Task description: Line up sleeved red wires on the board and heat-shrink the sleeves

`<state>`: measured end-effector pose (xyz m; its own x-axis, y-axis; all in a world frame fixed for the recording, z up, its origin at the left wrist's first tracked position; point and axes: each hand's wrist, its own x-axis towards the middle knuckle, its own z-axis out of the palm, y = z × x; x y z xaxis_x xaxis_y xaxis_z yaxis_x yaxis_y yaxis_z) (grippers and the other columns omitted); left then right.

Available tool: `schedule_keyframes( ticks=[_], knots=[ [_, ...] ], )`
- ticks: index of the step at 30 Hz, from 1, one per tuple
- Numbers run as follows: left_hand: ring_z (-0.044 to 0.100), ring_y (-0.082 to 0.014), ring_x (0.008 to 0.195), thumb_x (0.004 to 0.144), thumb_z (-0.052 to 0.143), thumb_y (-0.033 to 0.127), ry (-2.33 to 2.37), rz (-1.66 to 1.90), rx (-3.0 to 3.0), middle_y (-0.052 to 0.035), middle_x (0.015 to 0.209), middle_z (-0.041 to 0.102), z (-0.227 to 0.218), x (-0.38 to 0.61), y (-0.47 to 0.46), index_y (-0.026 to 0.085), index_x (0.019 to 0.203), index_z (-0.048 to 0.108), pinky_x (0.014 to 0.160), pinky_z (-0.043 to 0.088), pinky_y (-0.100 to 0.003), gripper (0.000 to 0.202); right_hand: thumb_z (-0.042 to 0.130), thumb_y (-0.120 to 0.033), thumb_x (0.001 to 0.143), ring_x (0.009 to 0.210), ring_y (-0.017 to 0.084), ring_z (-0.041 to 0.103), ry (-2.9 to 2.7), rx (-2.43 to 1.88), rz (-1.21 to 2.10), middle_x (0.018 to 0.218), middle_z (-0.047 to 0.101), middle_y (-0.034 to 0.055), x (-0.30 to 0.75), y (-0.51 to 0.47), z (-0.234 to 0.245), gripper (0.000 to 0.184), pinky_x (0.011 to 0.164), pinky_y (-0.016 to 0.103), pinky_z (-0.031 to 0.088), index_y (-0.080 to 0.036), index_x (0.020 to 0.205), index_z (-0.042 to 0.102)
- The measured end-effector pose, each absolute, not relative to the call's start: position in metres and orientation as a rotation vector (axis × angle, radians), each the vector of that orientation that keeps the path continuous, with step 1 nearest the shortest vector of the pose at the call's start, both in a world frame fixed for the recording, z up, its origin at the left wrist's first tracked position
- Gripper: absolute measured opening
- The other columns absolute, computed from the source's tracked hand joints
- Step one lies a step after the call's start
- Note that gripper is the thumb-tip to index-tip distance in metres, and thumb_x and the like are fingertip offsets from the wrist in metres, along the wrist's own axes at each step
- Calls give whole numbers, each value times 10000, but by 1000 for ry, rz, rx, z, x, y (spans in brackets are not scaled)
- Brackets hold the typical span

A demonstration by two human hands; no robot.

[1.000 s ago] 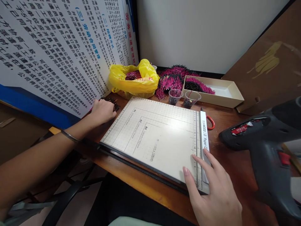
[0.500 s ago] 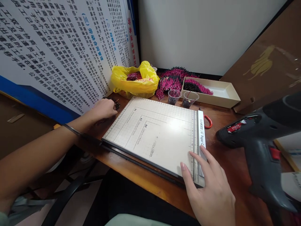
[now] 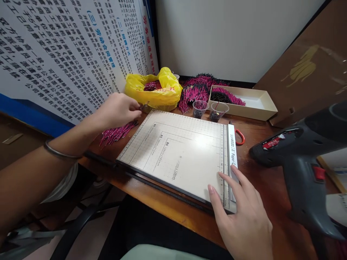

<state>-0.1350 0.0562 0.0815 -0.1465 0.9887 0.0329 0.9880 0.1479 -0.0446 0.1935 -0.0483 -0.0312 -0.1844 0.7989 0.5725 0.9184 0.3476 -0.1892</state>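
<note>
My left hand [image 3: 120,111] is raised over the far left corner of the paper cutter, thumb and fingers pinched together. A few thin wires [image 3: 144,105] with dark ends poke out from its fingertips; the rest of them is hidden by the hand. Below it, a pile of magenta wires [image 3: 119,132] lies on the table beside the cutter. The paper cutter [image 3: 189,155] is a flat white board with printed grid lines and paper sizes. My right hand [image 3: 245,213] rests at its near right corner, fingers spread and holding nothing.
Behind the cutter stand a yellow plastic bag [image 3: 153,94], two clear cups [image 3: 219,112] and an open cream box [image 3: 252,112], with heaped magenta wires [image 3: 193,94] between. A red handle [image 3: 240,137] shows right of the cutter. A dark heat-gun-like tool [image 3: 300,180] looms at right.
My left hand has lifted from the wire pile and moved up, now with wires in its fingers. The pile shows more. My right hand stays in place.
</note>
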Motion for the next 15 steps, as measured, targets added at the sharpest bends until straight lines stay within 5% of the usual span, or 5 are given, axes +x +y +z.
schedule_keyframes(
  ticks=[4,7,10,15],
  knots=[
    [682,-237,776,891,535,330,-1994,50,-2287,-86,841,775,69,-57,42,197,917,795,717,438,-360,293,462,-490,1002,1025,236,681,-2015,-1492,-267,1272,687,102,193,-49,-31,385,742,344,547,-188,1095,681],
    [633,-208,664,866,571,156,-1485,92,-2556,-84,632,699,49,-15,35,174,739,724,667,386,-360,200,486,-472,993,1052,237,674,-2010,-1497,-254,1286,680,105,193,-51,-32,369,761,344,545,-181,1115,678],
    [624,-208,721,878,605,113,-1294,29,-2649,-68,651,710,36,-1,33,180,701,675,658,350,-358,203,505,-461,985,1068,241,665,-2006,-1501,-221,1297,677,98,193,-52,-32,358,786,352,544,-182,1125,679],
    [604,-232,789,942,646,276,-1298,-99,-2719,-69,784,752,29,-14,29,184,801,742,684,358,-363,194,501,-465,987,1057,237,667,-1983,-1516,-179,1297,681,90,192,-52,-31,354,807,349,539,-191,1118,682]
  ],
)
